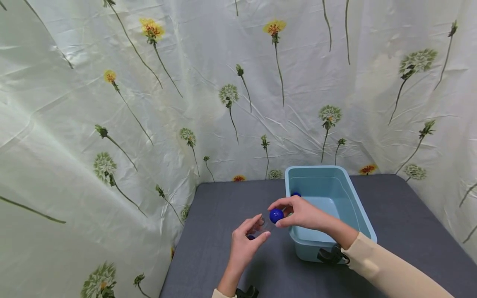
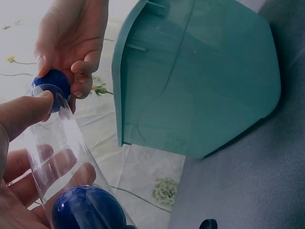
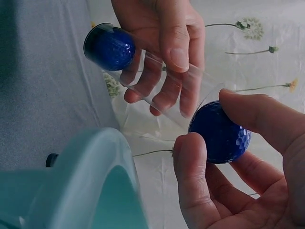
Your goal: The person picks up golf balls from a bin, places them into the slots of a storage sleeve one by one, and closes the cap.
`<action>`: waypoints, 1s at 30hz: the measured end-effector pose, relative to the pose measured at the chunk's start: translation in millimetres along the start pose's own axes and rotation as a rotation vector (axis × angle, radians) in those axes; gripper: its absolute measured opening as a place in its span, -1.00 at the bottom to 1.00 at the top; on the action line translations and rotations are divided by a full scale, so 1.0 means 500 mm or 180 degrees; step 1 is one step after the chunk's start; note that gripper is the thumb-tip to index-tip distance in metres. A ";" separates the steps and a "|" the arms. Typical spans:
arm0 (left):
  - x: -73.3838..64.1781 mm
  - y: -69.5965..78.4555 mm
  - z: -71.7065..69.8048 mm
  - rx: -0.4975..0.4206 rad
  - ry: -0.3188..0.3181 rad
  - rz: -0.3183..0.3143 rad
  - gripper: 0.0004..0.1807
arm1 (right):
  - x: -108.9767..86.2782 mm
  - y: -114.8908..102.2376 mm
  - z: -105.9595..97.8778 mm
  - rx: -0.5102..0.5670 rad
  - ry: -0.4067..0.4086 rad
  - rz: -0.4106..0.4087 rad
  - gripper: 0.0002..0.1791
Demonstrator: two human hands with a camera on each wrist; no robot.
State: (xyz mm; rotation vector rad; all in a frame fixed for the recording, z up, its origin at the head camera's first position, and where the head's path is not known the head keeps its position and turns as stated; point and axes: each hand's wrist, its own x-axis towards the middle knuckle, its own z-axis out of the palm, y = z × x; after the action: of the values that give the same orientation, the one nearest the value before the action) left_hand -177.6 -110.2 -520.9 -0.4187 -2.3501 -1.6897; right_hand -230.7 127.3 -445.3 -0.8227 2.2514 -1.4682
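My left hand (image 1: 242, 245) grips a clear plastic tube (image 2: 64, 131), its fingers curled round the wall and thumb near the mouth. Inside the tube, at the far end, lies a blue golf ball (image 3: 113, 48). A second blue golf ball (image 1: 276, 215) is pinched between thumb and fingers of my right hand (image 1: 303, 213). In the right wrist view this dimpled ball sits right at the tube's mouth; the left wrist view shows it partly overlapped by the rim. Another blue ball (image 1: 296, 194) shows inside the light blue bin (image 1: 314, 250), mostly hidden by the right hand.
The bin stands on a dark grey table (image 1: 231, 198), just right of the tube, under my right forearm. Behind and to the left hangs a pale curtain (image 1: 208, 124) printed with dandelions. Each wrist wears a black strap mount (image 1: 333, 254).
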 end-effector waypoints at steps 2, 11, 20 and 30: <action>0.000 -0.001 0.000 0.0035 -0.0005 -0.0015 -0.46 | 0.003 -0.001 0.004 -0.0077 -0.0008 -0.0003 -0.60; -0.002 0.001 -0.003 0.0136 -0.0157 0.0216 -0.45 | 0.012 0.002 0.015 -0.0079 -0.0049 -0.0049 -0.59; -0.002 0.004 -0.005 0.0087 -0.0162 0.0121 -0.44 | 0.013 0.002 0.008 -0.0011 -0.0099 -0.0173 -0.55; -0.004 -0.001 -0.005 0.0001 -0.0101 0.0106 -0.44 | 0.013 -0.005 -0.035 -0.0070 0.0137 -0.0234 -0.59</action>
State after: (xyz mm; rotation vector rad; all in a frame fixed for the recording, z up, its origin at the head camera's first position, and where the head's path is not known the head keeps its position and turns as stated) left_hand -175.8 -113.0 -521.1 -0.4851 -2.3522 -1.6799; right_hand -244.9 135.0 -435.3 -0.8979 2.2952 -1.5100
